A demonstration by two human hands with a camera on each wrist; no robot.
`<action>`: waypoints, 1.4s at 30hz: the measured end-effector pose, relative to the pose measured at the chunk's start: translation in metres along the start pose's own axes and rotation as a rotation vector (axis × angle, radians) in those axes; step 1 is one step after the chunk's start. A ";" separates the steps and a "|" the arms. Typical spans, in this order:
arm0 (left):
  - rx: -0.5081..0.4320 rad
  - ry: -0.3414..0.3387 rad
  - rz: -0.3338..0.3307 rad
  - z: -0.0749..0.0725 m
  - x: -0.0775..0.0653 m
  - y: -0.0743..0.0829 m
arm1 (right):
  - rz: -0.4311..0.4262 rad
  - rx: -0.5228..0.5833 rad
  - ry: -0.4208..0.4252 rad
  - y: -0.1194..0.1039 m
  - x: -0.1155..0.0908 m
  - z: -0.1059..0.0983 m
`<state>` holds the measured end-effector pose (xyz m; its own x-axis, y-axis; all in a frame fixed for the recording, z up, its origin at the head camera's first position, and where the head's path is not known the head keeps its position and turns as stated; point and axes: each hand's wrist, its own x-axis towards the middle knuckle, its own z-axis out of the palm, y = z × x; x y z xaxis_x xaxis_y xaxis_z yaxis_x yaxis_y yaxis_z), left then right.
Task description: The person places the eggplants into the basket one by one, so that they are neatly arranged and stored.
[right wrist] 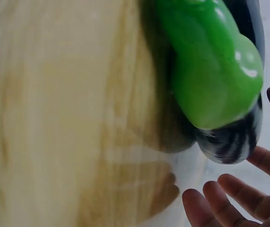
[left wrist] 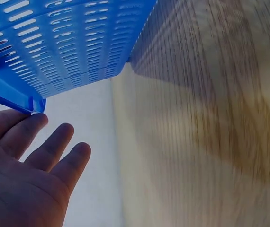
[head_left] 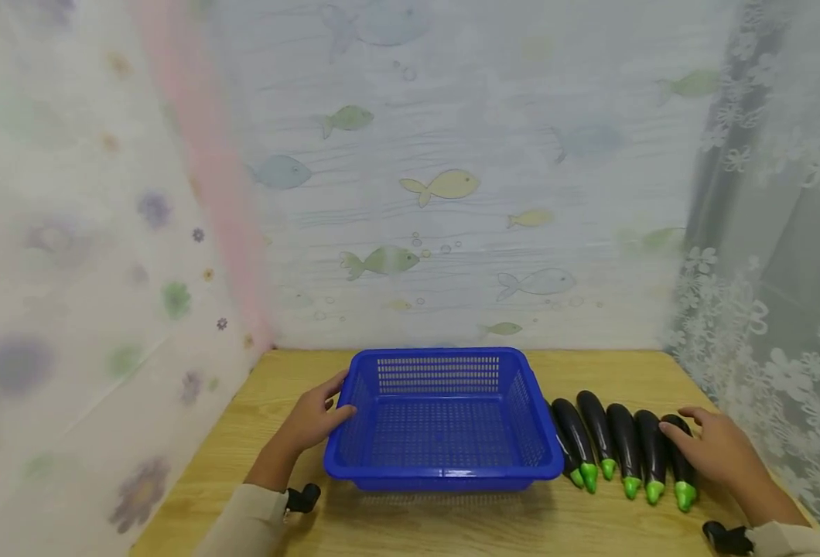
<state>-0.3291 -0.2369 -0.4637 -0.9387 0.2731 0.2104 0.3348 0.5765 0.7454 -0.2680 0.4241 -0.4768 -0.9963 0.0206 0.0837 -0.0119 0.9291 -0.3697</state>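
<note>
A blue plastic basket [head_left: 445,472] with slotted walls stands on the wooden table. My left hand [head_left: 316,416] holds its left rim, thumb over the top and fingers on the outer side. From below, the left wrist view shows those fingers [left wrist: 23,132] at the rim, the last two spread away from it. To the basket's right, several dark eggplants [head_left: 626,441] with green stem ends lie in a row. My right hand [head_left: 719,449] is at the rightmost eggplant [head_left: 681,460], its thumb and fingers spread about the far end. Close up, this eggplant's green stem end [right wrist: 215,71] covers much of its body.
The light wooden table [head_left: 236,441] reaches back to a wall covering [head_left: 452,232] printed with fish. A flowered sheet [head_left: 90,309] hangs on the left, and a lace curtain [head_left: 779,371] on the right near the table's edge.
</note>
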 end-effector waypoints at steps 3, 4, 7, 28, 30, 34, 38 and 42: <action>-0.039 0.007 -0.003 0.002 0.000 -0.001 | 0.026 0.016 -0.009 0.001 -0.002 0.001; -0.054 0.007 -0.001 0.003 0.001 -0.001 | 0.040 0.024 -0.015 0.002 -0.003 0.001; -0.111 -0.003 0.003 0.004 0.002 -0.004 | 0.071 0.037 -0.032 0.003 -0.005 0.001; -0.370 0.000 0.016 0.008 0.003 -0.010 | 0.160 0.093 -0.042 -0.001 -0.002 -0.004; -0.364 0.006 0.010 0.008 0.003 -0.009 | 0.166 0.096 -0.029 -0.002 -0.002 -0.006; -0.365 0.009 0.013 0.009 0.004 -0.010 | 0.135 0.091 0.014 -0.008 -0.003 -0.015; -0.379 0.010 0.014 0.009 0.003 -0.009 | 0.083 0.082 0.057 -0.017 -0.002 -0.024; -0.378 0.008 0.016 0.009 0.002 -0.008 | 0.059 0.098 0.077 -0.028 -0.002 -0.030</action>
<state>-0.3332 -0.2339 -0.4746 -0.9346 0.2729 0.2280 0.2971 0.2466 0.9225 -0.2629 0.4092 -0.4388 -0.9860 0.1057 0.1290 0.0341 0.8849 -0.4645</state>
